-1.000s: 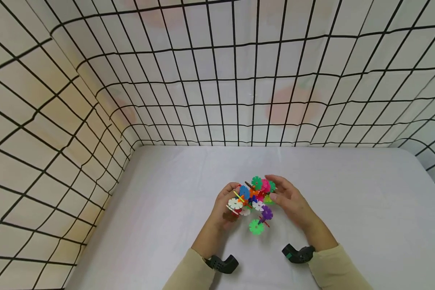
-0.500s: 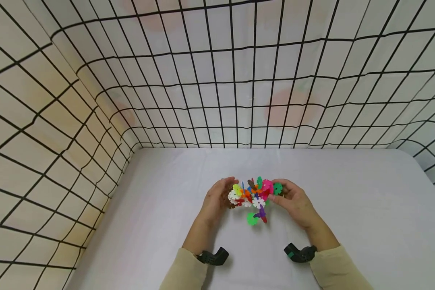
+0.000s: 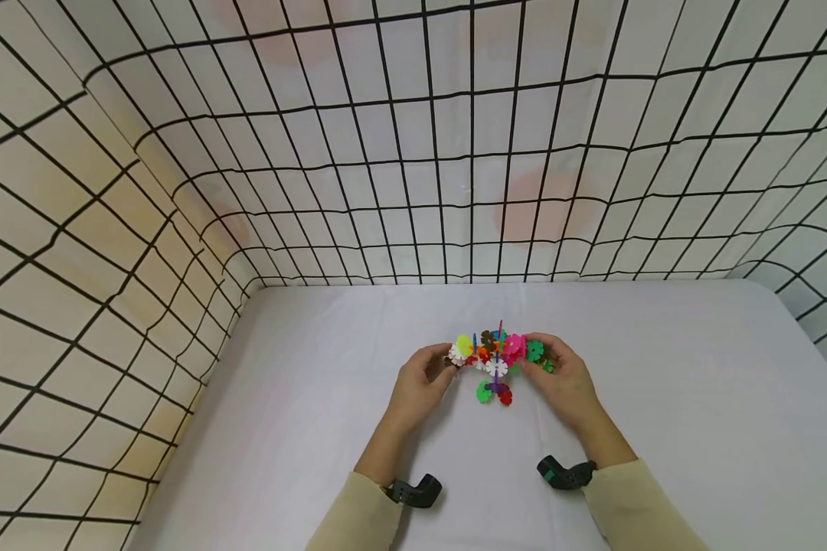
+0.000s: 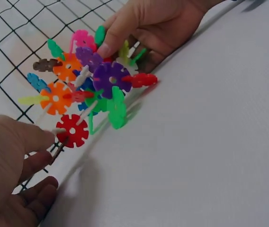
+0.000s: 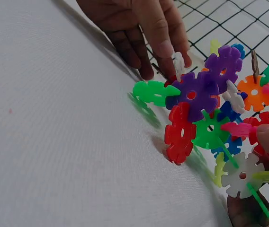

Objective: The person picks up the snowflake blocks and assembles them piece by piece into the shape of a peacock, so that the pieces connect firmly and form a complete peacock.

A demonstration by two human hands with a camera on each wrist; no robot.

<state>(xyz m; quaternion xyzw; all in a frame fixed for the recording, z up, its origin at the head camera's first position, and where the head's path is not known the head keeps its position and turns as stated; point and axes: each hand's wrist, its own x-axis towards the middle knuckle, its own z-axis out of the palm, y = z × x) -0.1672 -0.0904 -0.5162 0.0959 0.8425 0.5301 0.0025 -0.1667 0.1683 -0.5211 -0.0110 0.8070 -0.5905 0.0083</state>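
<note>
A many-coloured construction of interlocking notched plastic discs [image 3: 497, 368] hangs between both hands, low over the white tabletop. My left hand [image 3: 416, 389] pinches its left end, where white and brown discs show; a red disc [image 4: 72, 124] sits beside the thumb in the left wrist view. At the other end my right hand [image 3: 570, 389] grips it near the pink and dark green discs, its thumb on a pink piece in the right wrist view. Purple, red and light green discs [image 5: 154, 92] branch off on the near side, close to the cloth. Some right fingers are hidden behind the discs.
A white cloth covers the tabletop [image 3: 303, 367]. Black wire grid panels [image 3: 413, 161] stand along the back and both sides, with pale sheeting behind. A black camera device [image 3: 416, 491] is strapped to each wrist.
The disc construction has turned between the hands, and its purple branch now points toward the wearer. The left hand drew away leftward, then came back and pinched the left end. The right hand kept its hold.
</note>
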